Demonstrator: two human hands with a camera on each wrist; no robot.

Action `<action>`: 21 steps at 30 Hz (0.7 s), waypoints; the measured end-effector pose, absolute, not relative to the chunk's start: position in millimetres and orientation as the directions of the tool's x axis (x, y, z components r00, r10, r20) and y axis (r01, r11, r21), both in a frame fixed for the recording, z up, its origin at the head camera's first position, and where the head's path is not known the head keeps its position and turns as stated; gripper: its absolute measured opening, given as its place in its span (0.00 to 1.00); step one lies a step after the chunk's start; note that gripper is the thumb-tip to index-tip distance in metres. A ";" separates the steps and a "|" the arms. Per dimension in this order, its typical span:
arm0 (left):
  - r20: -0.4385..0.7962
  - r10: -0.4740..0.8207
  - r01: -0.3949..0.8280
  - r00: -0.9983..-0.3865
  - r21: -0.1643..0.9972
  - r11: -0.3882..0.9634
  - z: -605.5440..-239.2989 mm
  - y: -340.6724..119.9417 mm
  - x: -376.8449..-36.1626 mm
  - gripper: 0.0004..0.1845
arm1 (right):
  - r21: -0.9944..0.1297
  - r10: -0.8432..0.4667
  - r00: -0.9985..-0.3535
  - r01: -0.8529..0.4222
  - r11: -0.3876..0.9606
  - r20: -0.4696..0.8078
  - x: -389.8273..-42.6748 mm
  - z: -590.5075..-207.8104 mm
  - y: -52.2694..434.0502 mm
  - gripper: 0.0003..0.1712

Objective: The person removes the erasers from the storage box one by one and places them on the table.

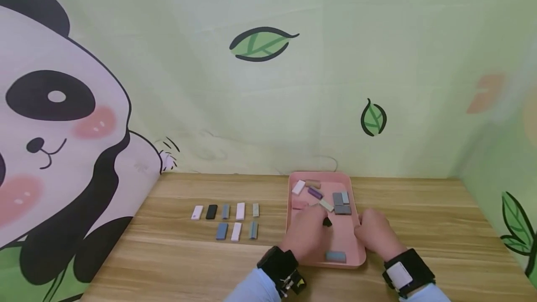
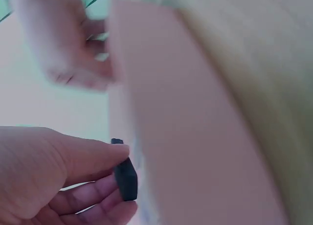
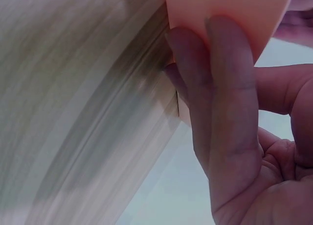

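Note:
Over the lower part of a pink tray [image 1: 356, 246], my left hand [image 1: 306, 232] pinches a small black block [image 2: 126, 178] between thumb and fingers. In the head view only the block's dark end shows past the knuckles. My right hand [image 1: 377, 229] grips the tray's right side, its fingers [image 3: 234, 98] lying along the outer wall. Inside the tray are a white block [image 1: 299, 187], a brown block [image 1: 313, 184], a purple block [image 1: 315, 193], a pale green block [image 1: 326, 205] and several grey ones. A blue-grey block [image 1: 335, 257] lies by the near wall.
Left of the tray, several small blocks stand in two rows on the wooden table [image 1: 176, 255]. The back row includes a black block [image 1: 211, 212]; the front row has a blue block [image 1: 222, 231] at its left end. A printed cloth [image 1: 189, 83] hangs behind the table.

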State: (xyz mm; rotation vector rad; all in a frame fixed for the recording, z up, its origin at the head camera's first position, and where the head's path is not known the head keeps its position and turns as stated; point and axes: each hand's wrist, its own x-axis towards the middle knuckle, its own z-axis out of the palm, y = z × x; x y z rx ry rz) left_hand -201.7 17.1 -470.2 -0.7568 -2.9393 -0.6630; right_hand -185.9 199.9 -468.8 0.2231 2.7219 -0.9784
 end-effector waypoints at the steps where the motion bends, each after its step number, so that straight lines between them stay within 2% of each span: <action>1: 0.150 0.439 0.459 -0.886 0.423 0.781 -466.1 10.2 -204.1 0.07 | -0.604 0.061 -0.960 0.220 0.766 -0.272 -186.0 -468.8 199.7 0.13; 4: 0.172 0.381 0.415 -0.908 0.481 0.772 -454.6 -13.9 -212.0 0.06 | -0.606 0.058 -0.963 0.212 0.767 -0.264 -185.8 -468.7 199.5 0.13; 8: 0.190 0.234 0.300 -0.954 0.527 0.795 -441.7 -59.1 -217.6 0.04 | -0.613 0.054 -0.966 0.204 0.764 -0.254 -184.5 -469.0 199.7 0.14; 11: 0.199 0.111 0.207 -0.974 0.568 0.796 -435.1 -96.9 -218.5 0.08 | -0.614 0.052 -0.965 0.205 0.762 -0.257 -183.2 -469.8 200.2 0.13; 16: 0.207 -0.062 0.084 -0.976 0.627 0.774 -430.0 -156.9 -218.0 0.12 | -0.600 0.049 -0.970 0.188 0.778 -0.240 -183.3 -471.0 201.1 0.14; 21: 0.207 -0.160 0.006 -0.965 0.630 0.777 -437.1 -207.2 -215.3 0.13 | -0.596 0.045 -0.972 0.179 0.782 -0.232 -185.0 -470.6 199.3 0.15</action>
